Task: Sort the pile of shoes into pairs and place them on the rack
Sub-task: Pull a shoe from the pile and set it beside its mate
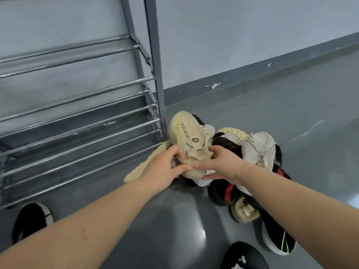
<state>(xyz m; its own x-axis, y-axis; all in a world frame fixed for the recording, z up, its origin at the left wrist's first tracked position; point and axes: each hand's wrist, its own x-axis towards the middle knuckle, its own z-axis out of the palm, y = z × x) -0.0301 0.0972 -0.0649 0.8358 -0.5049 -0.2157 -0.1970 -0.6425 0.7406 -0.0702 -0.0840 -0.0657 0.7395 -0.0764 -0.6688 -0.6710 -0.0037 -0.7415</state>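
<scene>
Hands meet on one beige sneaker atop the pile of shoes, which lies on the floor just right of the rack's corner post. The left hand and right hand each have their grip clenched on this shoe's heel collar, fingers pinching the knit. Its likely mate lies partly beneath, between the rack and the pile. Lifting could drag a lace or neighbouring white sneaker along and topple the heap. I judge the rack's thin rails could also let a poorly seated shoe slip through.
</scene>
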